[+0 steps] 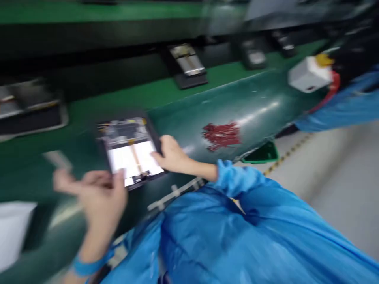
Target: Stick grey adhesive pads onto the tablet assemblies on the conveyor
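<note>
An opened tablet (136, 154) with bare circuitry along its top and two bright silver-white battery cells lies tilted in front of me. My right hand (174, 156) grips its right edge, thumb on top. Close to the lower left corner is my left hand (100, 197), its thumb at the tablet's edge. A small pale strip (59, 159) shows at the fingertips of that hand; motion blur hides exactly how it is held. A blue band circles my left wrist.
A bundle of red wires (222, 136) lies on the green bench (189, 106). More opened devices (188, 63) stand along the back. At far right are a white box (310, 75) and a person's blue sleeve (343, 102). A white sheet (13, 232) lies at left.
</note>
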Available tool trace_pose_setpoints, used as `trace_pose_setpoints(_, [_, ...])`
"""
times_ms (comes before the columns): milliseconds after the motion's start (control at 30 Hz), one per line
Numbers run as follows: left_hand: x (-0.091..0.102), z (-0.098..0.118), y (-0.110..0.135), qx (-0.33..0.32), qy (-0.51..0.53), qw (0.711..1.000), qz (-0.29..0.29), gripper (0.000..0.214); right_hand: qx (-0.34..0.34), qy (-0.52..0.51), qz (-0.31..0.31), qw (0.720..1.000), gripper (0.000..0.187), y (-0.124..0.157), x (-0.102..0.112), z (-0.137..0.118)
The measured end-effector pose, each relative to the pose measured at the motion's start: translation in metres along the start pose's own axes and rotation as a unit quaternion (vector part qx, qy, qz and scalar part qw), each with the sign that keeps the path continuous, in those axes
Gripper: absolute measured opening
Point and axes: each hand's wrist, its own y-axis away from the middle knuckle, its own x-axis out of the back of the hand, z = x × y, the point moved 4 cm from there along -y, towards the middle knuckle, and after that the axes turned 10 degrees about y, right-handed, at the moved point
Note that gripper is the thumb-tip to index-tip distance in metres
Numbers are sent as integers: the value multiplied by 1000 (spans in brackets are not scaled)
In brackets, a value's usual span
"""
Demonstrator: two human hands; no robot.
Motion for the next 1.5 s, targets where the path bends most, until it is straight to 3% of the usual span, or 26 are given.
trace_pose_setpoints(100, [7, -24, 61, 70, -23, 997, -23, 91, 24, 42, 35, 998, 47, 38, -16, 26])
trace_pose_setpoints(167, [8, -27, 79, 50, -27, 998, -18, 66, 45, 50, 95, 993, 43, 49, -11, 32])
trace_pose_setpoints(233, [14, -25, 87, 36, 17, 999, -15, 38, 99, -16, 134, 986, 39, 57, -2, 23])
trace_pose_setpoints(300, [22, -20, 91, 57, 121, 989, -64, 26, 168, -112, 118, 972, 36, 63, 5, 5])
trace_pose_setpoints(367, [28, -13, 95, 88, 217, 964, -124, 27, 208, -193, 55, 957, 36, 68, 5, -15])
trace_pose_setpoints(500, [32, -3, 100, 97, 266, 943, -172, 24, 151, -311, -29, 938, 20, 78, -5, -38])
trace_pose_setpoints(567, [28, -3, 101, 83, 263, 940, -201, 20, 127, -338, -7, 933, 13, 83, -3, -37])
trace_pose_setpoints(633, [24, -7, 101, 55, 252, 943, -209, 29, 100, -337, 57, 934, 14, 86, 5, -28])
trace_pose_setpoints(700, [24, -14, 99, 13, 215, 961, -171, 51, 54, -324, 108, 938, 15, 87, 11, -14])
trace_pose_setpoints(733, [25, -18, 99, -11, 185, 973, -142, 58, 32, -322, 104, 941, 16, 87, 10, -7])
trace_pose_setpoints(867, [27, -27, 102, -117, 43, 989, -85, 45, -17, -349, -26, 937, 19, 90, -15, 3])
trace_pose_setpoints(1067, [20, -28, 110, -223, -35, 972, -64, 33, -35, -326, -53, 943, 18, 94, -42, -4])
trace_pose_setpoints(1500, [1, -37, 116, -254, -64, 958, -117, 41, -49, -306, -47, 950, 17, 92, -42, -3])
